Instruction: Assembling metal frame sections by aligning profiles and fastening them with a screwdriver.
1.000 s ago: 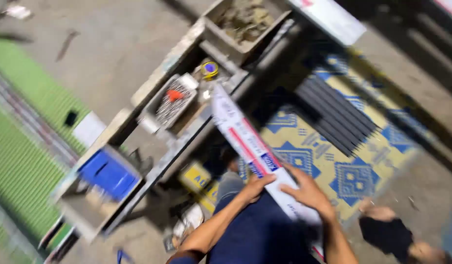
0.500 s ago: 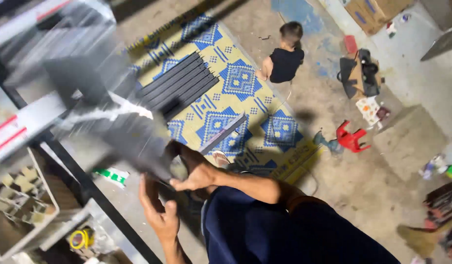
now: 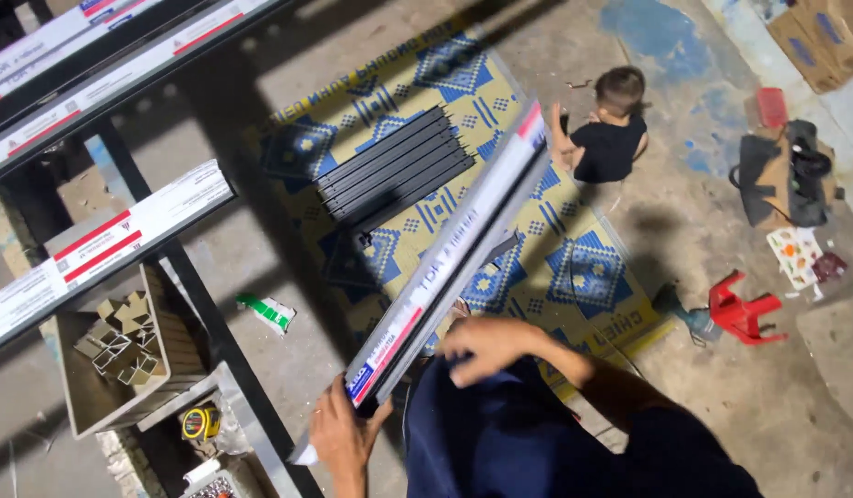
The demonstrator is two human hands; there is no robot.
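Left hand [image 3: 341, 435] at bottom centre, fingers wrapped around the near end of a long wrapped aluminium profile [image 3: 454, 254]. Right hand [image 3: 486, 348] just beside it, lying on the profile's lower edge; motion blur, can't tell whether its fingers are clenched or just resting. Profile runs diagonally from the left hand up and away, tilted, its far end over the patterned mat [image 3: 583, 272].

Left of the hands: dark metal rack frame [image 3: 209, 318], yellow tape measure [image 3: 198, 423] on its lower shelf, grey bin of short profile offcuts [image 3: 117, 341] above that. More wrapped profiles [image 3: 103, 244] lie across the rack.

Further out: bundle of black profiles [image 3: 394, 166] on the mat. A child in a black top [image 3: 609, 129] sits at the mat's far edge. Red plastic stool [image 3: 742, 309] tipped over on the concrete to the right, black bag [image 3: 781, 175] beyond it.
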